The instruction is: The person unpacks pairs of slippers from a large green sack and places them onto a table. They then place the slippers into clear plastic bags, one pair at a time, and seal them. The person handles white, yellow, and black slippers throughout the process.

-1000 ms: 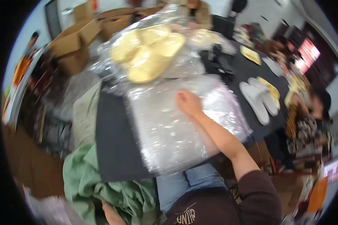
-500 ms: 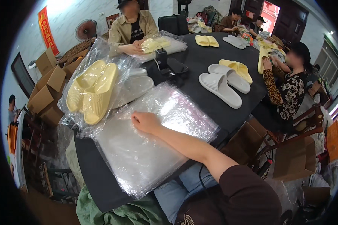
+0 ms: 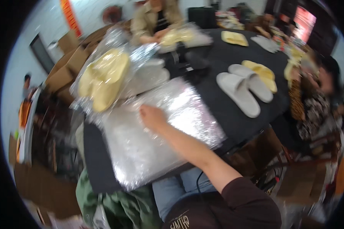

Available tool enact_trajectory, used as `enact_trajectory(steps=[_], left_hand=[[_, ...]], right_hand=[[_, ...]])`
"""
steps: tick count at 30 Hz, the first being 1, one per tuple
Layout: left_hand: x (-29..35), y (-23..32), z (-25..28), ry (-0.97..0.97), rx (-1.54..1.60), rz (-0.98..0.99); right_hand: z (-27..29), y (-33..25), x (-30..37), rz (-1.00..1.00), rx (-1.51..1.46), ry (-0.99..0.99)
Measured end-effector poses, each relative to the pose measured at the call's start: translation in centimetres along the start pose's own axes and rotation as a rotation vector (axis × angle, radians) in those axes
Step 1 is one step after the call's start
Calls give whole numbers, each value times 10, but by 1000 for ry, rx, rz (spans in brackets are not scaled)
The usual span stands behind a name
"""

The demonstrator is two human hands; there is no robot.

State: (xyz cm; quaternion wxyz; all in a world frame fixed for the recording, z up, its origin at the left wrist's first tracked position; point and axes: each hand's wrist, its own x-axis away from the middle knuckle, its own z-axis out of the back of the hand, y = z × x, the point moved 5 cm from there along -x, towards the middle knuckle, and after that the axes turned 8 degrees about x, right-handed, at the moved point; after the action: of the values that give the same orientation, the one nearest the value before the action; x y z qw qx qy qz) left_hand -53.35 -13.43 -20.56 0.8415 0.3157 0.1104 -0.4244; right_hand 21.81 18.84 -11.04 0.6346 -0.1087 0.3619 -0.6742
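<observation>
Right-hand grip [image 3: 153, 117] looks curled, though blur means I cannot tell whether it holds anything, its forearm [image 3: 189, 147] slanting from the near right over glossy, transparent plastic sheets [image 3: 135, 156] lying flat on the black surface's near left.

Through my remote feed I watch the right hand [image 3: 153, 117], slightly blurred, its fingers curled into a loose fist; the bare right forearm [image 3: 185, 144] reaches forward, slanting leftward from the elbow [image 3: 210, 165].
</observation>
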Motion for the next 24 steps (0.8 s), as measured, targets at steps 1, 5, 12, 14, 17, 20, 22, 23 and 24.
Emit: enact_trajectory(steps=[1,5,12,14,17,20,22,23,24], left_hand=[[4,4,24,59,-79,-120],[17,183,119,301,-44,-421],[-2,323,232,292,346,-438],[-11,361,234,343,558,-461],[-16,443,209,297,893,-558],[-18,532,174,156,1056,-466],[-24,560,148,-64,1282,-345],[-28,570,133,-122,1386,-299],[-29,578,117,-188,1496,-242]], right_hand=[[-6,6,-2,13,9,24],[-1,17,-3,-46,119,3],[-4,6,-4,25,148,-7],[-5,6,-6,46,180,17],[-7,8,-7,18,157,-41],[-13,26,-19,37,132,-121],[-6,30,-28,95,50,-256],[5,28,-32,127,-12,-360],[24,22,-30,32,-184,-456]])
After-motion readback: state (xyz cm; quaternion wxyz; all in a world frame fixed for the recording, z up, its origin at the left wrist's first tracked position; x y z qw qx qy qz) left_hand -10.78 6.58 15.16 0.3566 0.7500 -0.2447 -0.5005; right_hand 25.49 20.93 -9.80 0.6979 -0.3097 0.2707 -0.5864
